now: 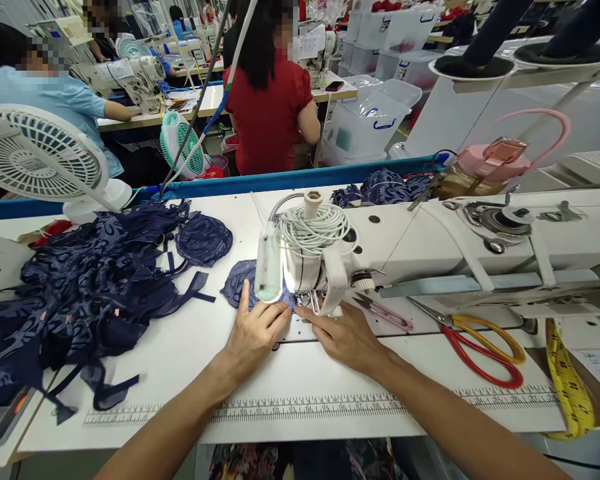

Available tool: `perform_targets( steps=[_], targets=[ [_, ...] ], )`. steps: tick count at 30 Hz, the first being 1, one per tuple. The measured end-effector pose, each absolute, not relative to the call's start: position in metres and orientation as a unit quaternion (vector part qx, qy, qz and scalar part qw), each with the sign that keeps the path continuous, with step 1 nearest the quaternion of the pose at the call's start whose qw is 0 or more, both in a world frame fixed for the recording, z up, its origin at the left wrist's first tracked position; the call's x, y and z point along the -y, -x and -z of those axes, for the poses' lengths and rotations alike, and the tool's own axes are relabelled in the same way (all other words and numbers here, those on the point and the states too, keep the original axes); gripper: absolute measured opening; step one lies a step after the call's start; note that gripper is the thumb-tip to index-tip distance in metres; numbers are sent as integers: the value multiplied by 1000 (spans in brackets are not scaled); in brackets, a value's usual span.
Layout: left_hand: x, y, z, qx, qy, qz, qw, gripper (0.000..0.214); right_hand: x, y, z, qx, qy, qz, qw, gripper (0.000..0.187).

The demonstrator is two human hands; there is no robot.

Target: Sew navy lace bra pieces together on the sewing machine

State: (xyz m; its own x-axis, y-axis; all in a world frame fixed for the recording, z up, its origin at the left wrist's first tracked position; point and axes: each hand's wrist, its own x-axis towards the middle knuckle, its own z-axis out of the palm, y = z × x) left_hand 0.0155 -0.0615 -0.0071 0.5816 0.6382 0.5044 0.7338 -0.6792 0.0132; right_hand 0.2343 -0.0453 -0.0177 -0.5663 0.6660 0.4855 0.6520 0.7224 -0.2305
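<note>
My left hand (257,328) rests on a navy patterned fabric piece (237,283), index finger stretched forward and the other fingers laid along its near edge. That piece lies at the needle area of a white sewing machine (307,267), partly hidden behind the machine's lit clear guard. To the right of the presser foot (305,298), my right hand (343,333) lies low on the bed with its index finger reaching out to the fabric's edge. Some right fingertips are hidden behind the machine head. Both hands are open, and neither visibly grips the cloth.
A navy fabric heap (90,280) and a rounded piece (204,239) lie left. Pink thread snips (385,313), red-and-yellow-handled scissors (475,340) and a yellow tape measure (567,387) lie right. A white fan (45,153) stands back left; other people sit beyond the blue edge.
</note>
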Motion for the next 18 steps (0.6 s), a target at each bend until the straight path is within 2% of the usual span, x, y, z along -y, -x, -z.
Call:
perform_targets(
  steps=[5,12,18],
  targets=[
    [63,-17,7,383,889,225,116,24,48,-234,18,893,370,21,255,44],
    [67,-20,6,382,898,172,132,21,44,-240,22,839,412,-48,352,30],
    [56,-22,6,393,889,185,148,28,40,-242,27,823,435,-45,363,27]
  ],
)
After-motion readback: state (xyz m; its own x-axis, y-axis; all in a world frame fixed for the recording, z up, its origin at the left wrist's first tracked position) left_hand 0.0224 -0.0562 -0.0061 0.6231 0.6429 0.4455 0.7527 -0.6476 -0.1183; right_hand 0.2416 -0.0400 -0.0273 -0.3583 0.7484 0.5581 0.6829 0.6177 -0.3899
